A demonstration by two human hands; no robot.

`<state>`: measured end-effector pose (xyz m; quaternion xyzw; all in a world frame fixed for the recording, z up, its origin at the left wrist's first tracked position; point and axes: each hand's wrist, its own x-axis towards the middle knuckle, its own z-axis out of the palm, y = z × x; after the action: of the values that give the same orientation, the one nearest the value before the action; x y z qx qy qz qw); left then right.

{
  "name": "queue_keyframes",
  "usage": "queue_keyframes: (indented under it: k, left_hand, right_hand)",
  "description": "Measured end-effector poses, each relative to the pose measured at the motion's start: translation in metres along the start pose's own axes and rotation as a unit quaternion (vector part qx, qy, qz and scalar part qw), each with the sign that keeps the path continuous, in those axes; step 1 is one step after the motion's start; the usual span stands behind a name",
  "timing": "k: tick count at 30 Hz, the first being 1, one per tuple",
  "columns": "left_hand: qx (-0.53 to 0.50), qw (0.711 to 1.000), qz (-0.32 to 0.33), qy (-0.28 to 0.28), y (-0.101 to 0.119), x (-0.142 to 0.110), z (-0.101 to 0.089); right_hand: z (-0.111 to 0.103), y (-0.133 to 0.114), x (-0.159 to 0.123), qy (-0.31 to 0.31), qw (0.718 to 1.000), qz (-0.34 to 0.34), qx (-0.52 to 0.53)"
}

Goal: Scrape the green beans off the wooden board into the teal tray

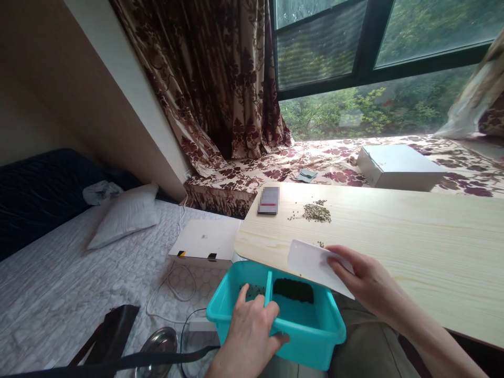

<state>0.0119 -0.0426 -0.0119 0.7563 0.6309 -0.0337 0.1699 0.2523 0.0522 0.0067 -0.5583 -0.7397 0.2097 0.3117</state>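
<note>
My right hand [360, 273] grips a thin white plastic sheet [309, 258], thumb on the near side, with its lower edge at the table's front edge. A few small greenish-brown seeds lie just behind the sheet. Farther back on the tabletop is a loose pile of the same seeds [317, 212]. My left hand [254, 328] is closed over the near rim of a turquoise two-compartment bin [311, 349], its index finger reaching over the left compartment. That compartment holds scattered seeds [255, 290]; the right one has a dark green mass of small grains [293, 290]. The bin sits below the table edge.
On the pale wooden table [413, 252] lies a small dark-edged object [268, 201], its face blurred. A white box [207, 236] stands left of the table. A metal bowl [161, 344], cables and a dark strap [157, 358] are at lower left. Another white box [399, 163] rests on the window ledge.
</note>
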Motion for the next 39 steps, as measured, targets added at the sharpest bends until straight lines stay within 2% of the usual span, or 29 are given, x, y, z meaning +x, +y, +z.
queue_keyframes:
  k: [5, 12, 14, 17, 19, 24, 26, 32, 35, 39]
  left_hand:
    - [-0.007, 1.0, 0.007, 0.009, -0.002, -0.002, 0.003]
    - [-0.003, 0.999, 0.024, 0.04, -0.001, -0.002, 0.013]
    - [0.0, 0.999, 0.024, 0.041, 0.001, -0.003, 0.013]
    - [0.0, 0.999, 0.023, 0.044, 0.005, -0.006, 0.01]
    - [-0.004, 0.999, 0.02, 0.043, 0.008, -0.008, 0.009]
    - [0.003, 1.0, 0.005, 0.017, 0.022, -0.008, 0.011]
    - [0.001, 1.0, 0.008, 0.009, 0.029, -0.006, 0.014]
    - [0.006, 0.999, 0.035, 0.007, 0.047, -0.005, 0.017]
    - [0.008, 0.999, 0.048, 0.018, 0.054, -0.007, 0.016]
    - [0.011, 0.999, 0.049, 0.002, 0.061, -0.008, 0.013]
  right_hand:
    - [-0.018, 0.006, -0.019, 0.031, 0.998, 0.036, -0.032]
    - [-0.014, 0.007, -0.023, 0.02, 0.998, 0.063, -0.011]
    - [-0.012, 0.003, -0.023, 0.02, 0.998, 0.057, -0.006]
    - [-0.011, 0.001, -0.027, -0.011, 0.999, 0.032, 0.029]
    - [-0.015, 0.008, -0.032, -0.007, 0.998, 0.041, 0.045]
    - [-0.036, 0.052, -0.04, 0.104, 0.987, 0.124, 0.02]
    - [-0.042, 0.063, -0.039, 0.117, 0.983, 0.139, 0.022]
    - [-0.047, 0.063, -0.033, 0.114, 0.985, 0.121, 0.035]
    - [-0.049, 0.072, -0.036, 0.126, 0.985, 0.118, 0.024]
    - [-0.048, 0.082, -0.042, 0.135, 0.984, 0.111, 0.023]
